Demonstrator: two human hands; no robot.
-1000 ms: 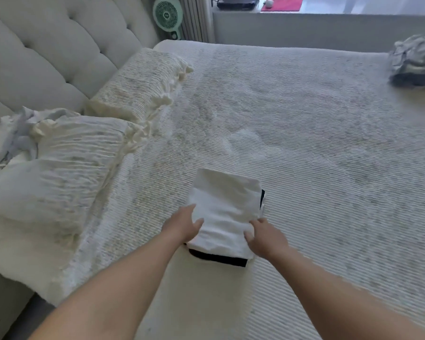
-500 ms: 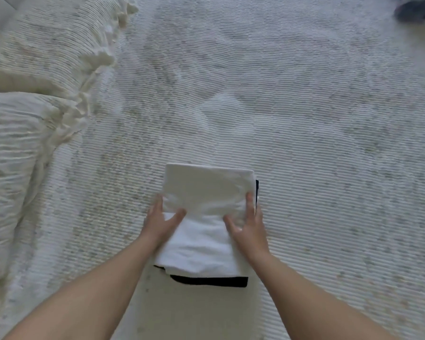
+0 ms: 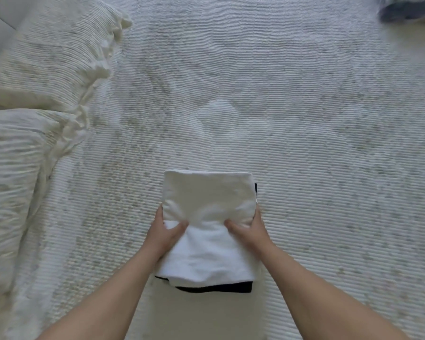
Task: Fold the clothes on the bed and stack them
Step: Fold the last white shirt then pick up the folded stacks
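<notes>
Black garment mostly under white stack

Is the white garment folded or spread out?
Folded: the white garment is a compact rectangle atop a black garment, both hands gripping its sides.

Both hands now grip white garment sides, thumbs atop.

A white folded garment tops a black one on the cream ribbed bedspread.
</notes>
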